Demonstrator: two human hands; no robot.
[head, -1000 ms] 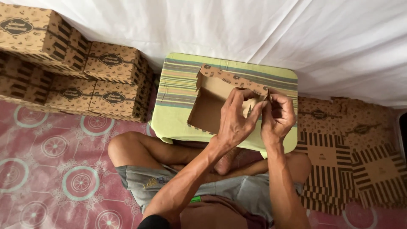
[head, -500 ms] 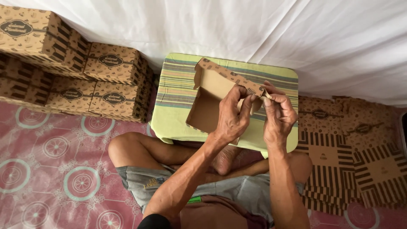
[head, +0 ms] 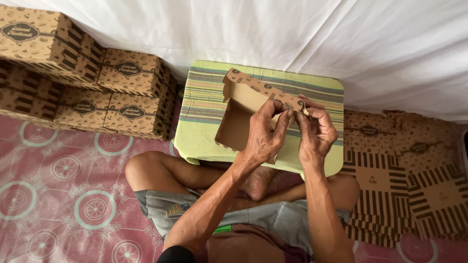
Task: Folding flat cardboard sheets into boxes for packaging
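While gripped at its flap, half-folded cardboard box [head: 243, 114] between left hand [head: 263, 139] and right hand [head: 317, 136].

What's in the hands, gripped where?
Both the left hand and right hand pinch a half-folded brown cardboard box at its right-end flap.

Box [head: 239, 119]: brown card w/ dark printed pattern, half-folded, open side up, plain brown inside. Tilted, near edge resting on green striped cloth, far wall w/ notched edge raised. Right end pinched up, mid-scene, centre of low table.
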